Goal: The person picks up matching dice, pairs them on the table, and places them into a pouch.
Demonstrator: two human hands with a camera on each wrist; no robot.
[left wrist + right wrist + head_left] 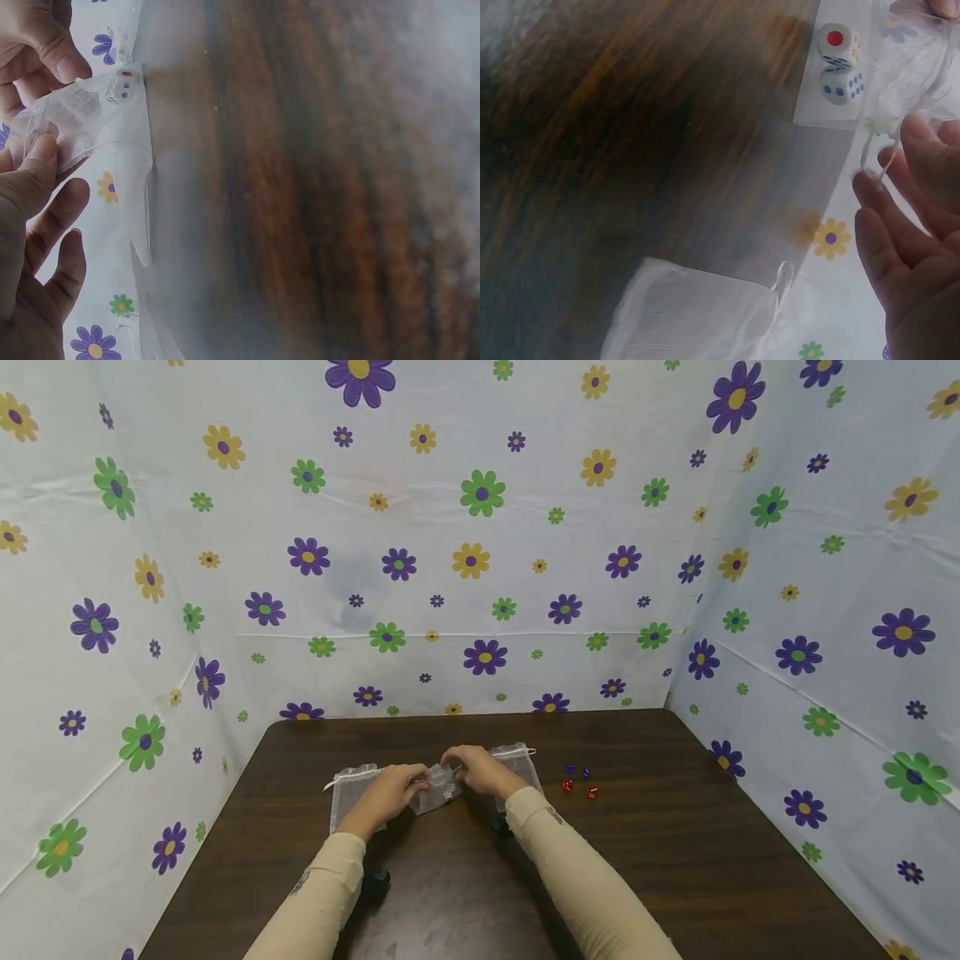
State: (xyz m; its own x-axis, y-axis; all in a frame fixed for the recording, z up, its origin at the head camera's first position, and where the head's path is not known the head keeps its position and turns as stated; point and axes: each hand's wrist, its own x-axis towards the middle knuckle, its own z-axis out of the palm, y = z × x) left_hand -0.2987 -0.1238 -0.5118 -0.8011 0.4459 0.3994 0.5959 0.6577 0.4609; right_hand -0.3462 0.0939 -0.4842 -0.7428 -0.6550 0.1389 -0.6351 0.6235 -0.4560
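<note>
White dice (pixel 838 45) sit in a mesh bag (pixel 432 796) over the surface (pixel 450 893); the left hand (pixel 392 789) pinches its top, the right hand (pixel 482 770) its cord (pixel 938 76); if fingers (pixel 66 204) slip, the dice could spill.

Through the head camera I am seeing a white back sheet (pixel 420 527) hanging like a wall behind the table (pixel 637 877), its purple, green and yellow flowers (pixel 482 493) scattering all over. A left sheet (pixel 97 693) and a right sheet (pixel 840 585), printed alike, are flanking it. A crease (pixel 570 634) is running across the back, and slanting folds (pixel 795 694) are crossing the sides. The table is showing dark brown wood with rounded far corners; my wrist views are blurring its streaky grain. Light is leaving a dull shine (pixel 442 910) on its near part.
</note>
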